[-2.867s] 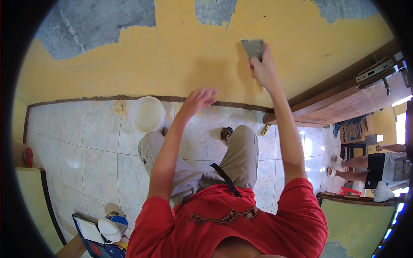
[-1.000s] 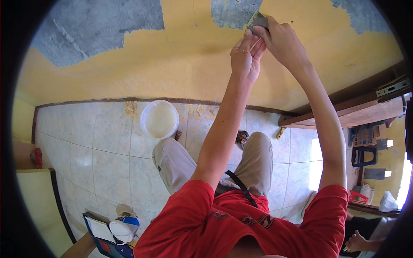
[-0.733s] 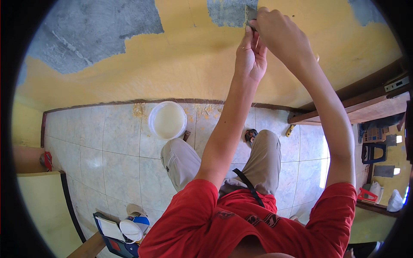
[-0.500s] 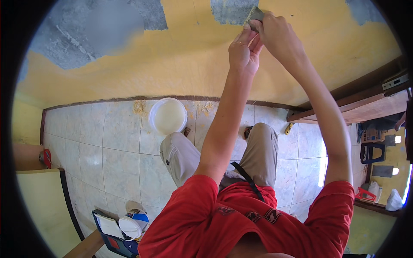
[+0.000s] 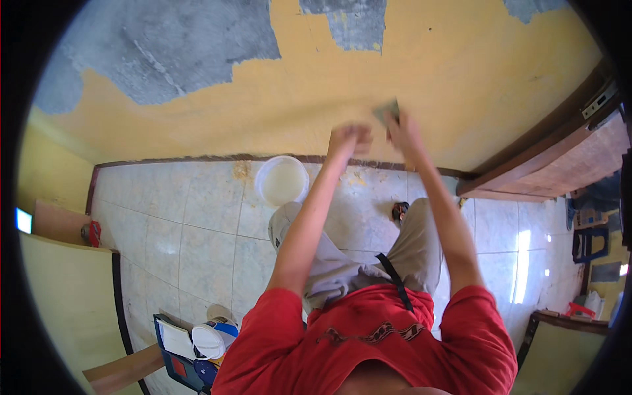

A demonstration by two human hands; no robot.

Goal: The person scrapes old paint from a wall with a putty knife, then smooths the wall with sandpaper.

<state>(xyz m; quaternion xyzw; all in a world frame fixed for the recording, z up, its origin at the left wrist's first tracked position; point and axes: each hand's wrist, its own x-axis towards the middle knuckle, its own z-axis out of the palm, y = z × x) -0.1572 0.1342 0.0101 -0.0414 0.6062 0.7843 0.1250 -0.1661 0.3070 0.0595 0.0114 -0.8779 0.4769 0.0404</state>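
Observation:
Above the floor, in front of the wall, my right hand [image 5: 403, 135] grips a scraper, its flat grey-green blade [image 5: 387, 112] pointing up and to the left. My left hand [image 5: 350, 139] hovers to the left of the blade, apart from it; motion smears its fingers. Facing me is the yellow wall [image 5: 263, 117], whose paint has come off in patches. A large grey bare patch [image 5: 191, 43] spreads at the upper left, and a smaller grey patch [image 5: 359, 23] lies above my hands.
A white bucket [image 5: 257, 183] holding pale liquid stands by the skirting, with paint flakes [image 5: 242, 170] beside it. A wooden door [image 5: 553, 158] is at the right. Lower left, a toolbox [image 5: 178, 362] and a white-and-blue tub [image 5: 209, 342] sit near a cabinet [image 5: 66, 289].
Both hands have come down from the upper wall and drawn apart. My left hand has left the scraper's blade; the scraper stays in my right. The view has shifted slightly.

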